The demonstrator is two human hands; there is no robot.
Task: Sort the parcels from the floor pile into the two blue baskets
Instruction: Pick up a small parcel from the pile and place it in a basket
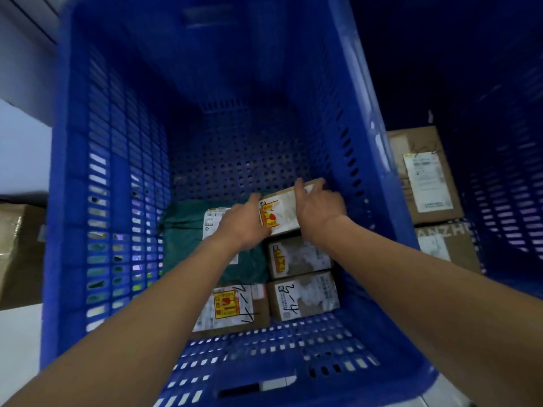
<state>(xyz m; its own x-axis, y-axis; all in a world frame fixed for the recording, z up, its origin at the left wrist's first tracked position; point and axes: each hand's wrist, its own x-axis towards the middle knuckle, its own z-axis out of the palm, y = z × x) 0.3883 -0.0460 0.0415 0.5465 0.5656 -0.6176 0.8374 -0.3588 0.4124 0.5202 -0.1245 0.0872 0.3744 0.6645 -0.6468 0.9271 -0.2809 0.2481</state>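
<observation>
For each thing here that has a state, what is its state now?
Small yellow-stickered cardboard box: held by both hands inside basket.
Left hand: grips its left side.
Right hand: grips its right side.
Green plastic mailer bag: lying flat.
Large blue plastic basket: partly filled.
Black-and-white marker pen: lying on basket's near rim.

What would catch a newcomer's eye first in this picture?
The deep blue basket fills the view. Inside, at its far right, the left grip and right grip hold a small cardboard parcel beyond two similar parcels, beside a green mailer bag. A second blue basket at the right holds bigger cardboard boxes.
</observation>
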